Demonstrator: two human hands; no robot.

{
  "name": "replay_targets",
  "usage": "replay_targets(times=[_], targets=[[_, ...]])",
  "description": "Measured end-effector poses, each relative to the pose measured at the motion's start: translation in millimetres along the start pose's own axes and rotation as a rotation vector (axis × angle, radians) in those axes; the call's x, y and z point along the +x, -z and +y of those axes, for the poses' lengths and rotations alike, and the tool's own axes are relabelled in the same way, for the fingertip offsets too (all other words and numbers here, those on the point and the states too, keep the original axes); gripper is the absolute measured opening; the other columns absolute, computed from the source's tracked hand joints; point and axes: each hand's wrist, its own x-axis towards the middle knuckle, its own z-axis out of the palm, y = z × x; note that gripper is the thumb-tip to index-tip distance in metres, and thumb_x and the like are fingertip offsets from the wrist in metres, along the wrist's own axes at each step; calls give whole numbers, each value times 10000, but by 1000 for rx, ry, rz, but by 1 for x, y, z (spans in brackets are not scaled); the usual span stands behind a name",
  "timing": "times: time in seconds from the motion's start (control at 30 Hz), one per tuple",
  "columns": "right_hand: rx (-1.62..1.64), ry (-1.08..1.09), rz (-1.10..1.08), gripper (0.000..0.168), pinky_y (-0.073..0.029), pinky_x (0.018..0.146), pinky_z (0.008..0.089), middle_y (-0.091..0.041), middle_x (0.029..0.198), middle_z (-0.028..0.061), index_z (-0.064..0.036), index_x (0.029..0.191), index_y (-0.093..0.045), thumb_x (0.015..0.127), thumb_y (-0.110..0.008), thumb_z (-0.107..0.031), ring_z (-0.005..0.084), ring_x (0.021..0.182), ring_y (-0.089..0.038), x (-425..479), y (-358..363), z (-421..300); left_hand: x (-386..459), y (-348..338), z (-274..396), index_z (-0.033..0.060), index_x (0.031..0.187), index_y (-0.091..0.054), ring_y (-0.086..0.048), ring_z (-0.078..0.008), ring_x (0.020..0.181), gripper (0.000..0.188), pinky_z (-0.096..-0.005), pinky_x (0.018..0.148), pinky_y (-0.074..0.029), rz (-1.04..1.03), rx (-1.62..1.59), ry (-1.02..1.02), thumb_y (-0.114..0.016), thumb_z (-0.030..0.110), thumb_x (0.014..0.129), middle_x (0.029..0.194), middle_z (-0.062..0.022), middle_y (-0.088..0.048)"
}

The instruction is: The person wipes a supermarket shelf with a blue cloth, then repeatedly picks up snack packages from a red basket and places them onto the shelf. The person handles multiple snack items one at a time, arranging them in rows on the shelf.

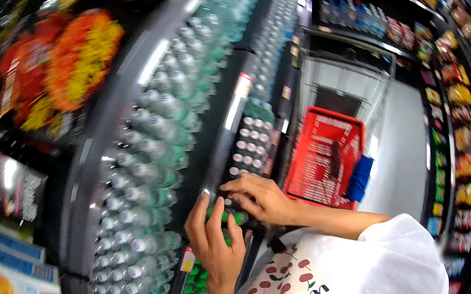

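Note:
My left hand [217, 237] reaches over the lower drink shelf, its back towards me and its fingers extended and spread. Just beyond it, my right hand [257, 196] bends its fingers down at the same spot. Between them is a small group of dark bottles with green parts [238, 217], partly covered by the fingers. The palms are hidden, so any grip is unclear. Beside my right hand stand rows of bottles with pale caps [248, 145]. Left of my hands, the upper shelf carries many clear bottles with white caps and green labels [136, 218].
A red shopping basket [314, 134] with a blue item [359, 178] at its side stands to my right, above the pale floor [400, 135]. Snack packets [464, 129] line the opposite shelves. Grey shelf edges [92, 146] curve along my left. Green-capped bottles [194, 282] stand below my left hand.

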Motion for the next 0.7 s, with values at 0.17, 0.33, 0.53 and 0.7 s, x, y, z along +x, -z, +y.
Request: replay_targets(times=[0.17, 0.33, 0.53, 0.7], targets=[[-234, -565, -21, 211, -571, 823, 430, -704, 1055, 191, -24, 1127, -680, 930, -607, -19, 364, 974, -709, -144, 50, 133, -46, -71, -29, -11, 1340, -577, -509, -425, 1284, 443, -494, 1058, -445, -499, -91, 146, -686, 114, 930, 1477, -216, -473], [-344, -1024, 229, 242, -570, 829, 378, -744, 1074, 172, -35, 1176, -711, 955, -652, -113, 293, 933, -727, -257, 100, 213, -63, -111, -39, -14, 1380, -563, -511, -416, 1322, 466, -474, 1088, -430, -781, -120, 245, -676, 139, 955, 1478, -223, -491], [-548, -1177, 308, 366, -542, 957, 452, -704, 1158, 249, -36, 1232, -702, 888, -706, -158, 391, 1090, -683, -308, 132, 275, -61, -147, -21, 1, 1386, -560, -527, -433, 1295, 469, -456, 1072, -448, -921, -224, 190, -667, 155, 956, 1436, -228, -520], [-560, -1343, 309, 405, -524, 1017, 478, -670, 1253, 236, -98, 1251, -707, 866, -751, -212, 402, 1156, -653, -318, 142, 334, -71, -168, -25, 4, 1346, -576, -564, -430, 1226, 460, -479, 1046, -461, -994, -257, 172, -688, 164, 929, 1372, -229, -562]])
